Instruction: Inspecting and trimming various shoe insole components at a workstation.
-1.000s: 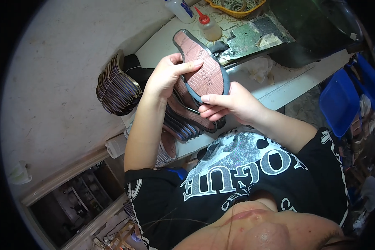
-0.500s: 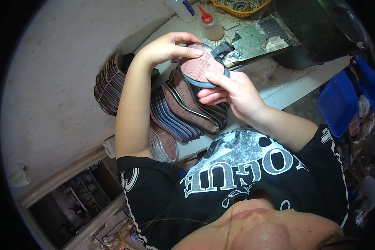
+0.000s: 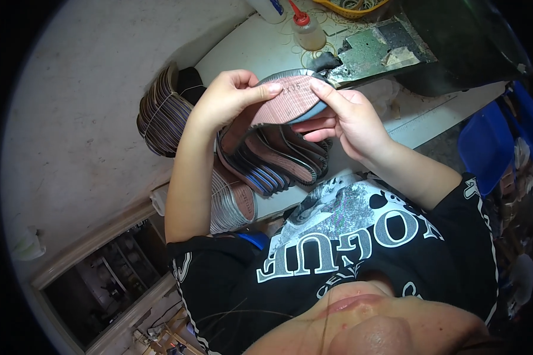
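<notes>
Between my two hands is a shoe insole (image 3: 281, 105) with a pinkish-brown face and a dark, partly blue edge, raised over the table. My left hand (image 3: 228, 100) pinches its left side, thumb lying on the pink face. On the right side, my right hand (image 3: 356, 121) grips the edge with its thumb on top and fingers underneath. Below the held piece, a row of insoles (image 3: 290, 160) leans together, several with dark or blue edges. Nearer my left elbow lies a tied bundle of silver-edged insoles (image 3: 237, 204).
Against the wall stands another tied insole bundle (image 3: 160, 115). Across the white table (image 3: 450, 109) are a red-nozzled squeeze bottle (image 3: 308, 32), a stained green board (image 3: 367, 53) and a yellow basket (image 3: 361, 12) of rubber bands. Blue plastic containers (image 3: 485, 145) sit at the right.
The insole has turned in my hands and now shows a longer stretch of its pink face. My left hand has shifted down and slightly left along it.
</notes>
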Motion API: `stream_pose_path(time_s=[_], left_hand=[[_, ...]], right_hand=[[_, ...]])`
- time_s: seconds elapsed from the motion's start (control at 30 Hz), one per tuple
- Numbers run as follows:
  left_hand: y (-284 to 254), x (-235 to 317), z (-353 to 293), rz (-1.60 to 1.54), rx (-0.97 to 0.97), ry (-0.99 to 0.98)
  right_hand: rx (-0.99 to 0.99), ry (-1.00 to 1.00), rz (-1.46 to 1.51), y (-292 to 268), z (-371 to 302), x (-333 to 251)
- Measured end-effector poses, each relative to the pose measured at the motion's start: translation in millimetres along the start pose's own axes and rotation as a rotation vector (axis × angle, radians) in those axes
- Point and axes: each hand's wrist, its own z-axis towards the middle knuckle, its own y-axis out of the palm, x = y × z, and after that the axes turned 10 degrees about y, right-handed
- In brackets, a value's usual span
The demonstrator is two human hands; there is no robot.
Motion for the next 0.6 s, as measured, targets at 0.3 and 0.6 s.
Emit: stream_pose_path(time_s=[0.3, 0.6], left_hand=[[9, -5, -13, -0.002, -0.036, -0.035], [36, 15, -17, -0.253, -0.146, -0.231]], right_hand=[[-0.061, -0.074, -0.121, 0, 7, 12], [-0.072, -0.283, -0.264, -9, 13, 28]])
